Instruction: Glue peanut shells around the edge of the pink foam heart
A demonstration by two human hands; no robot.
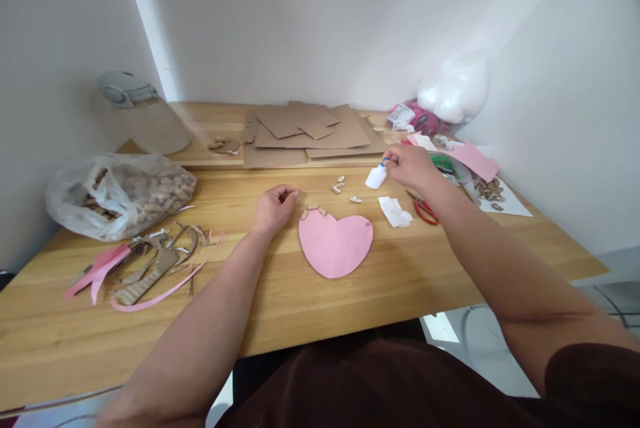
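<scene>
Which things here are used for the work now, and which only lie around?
In use: right hand holding glue bottle; left hand; pink heart; small shells at its edge.
Lying about: scissors, cardboard sheets, plastic bag, paper scraps.

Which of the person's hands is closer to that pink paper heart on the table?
Left. The left hand rests on the table just beside the pink heart, at its upper left. The right hand is farther back to the right, holding a small white bottle.
</scene>
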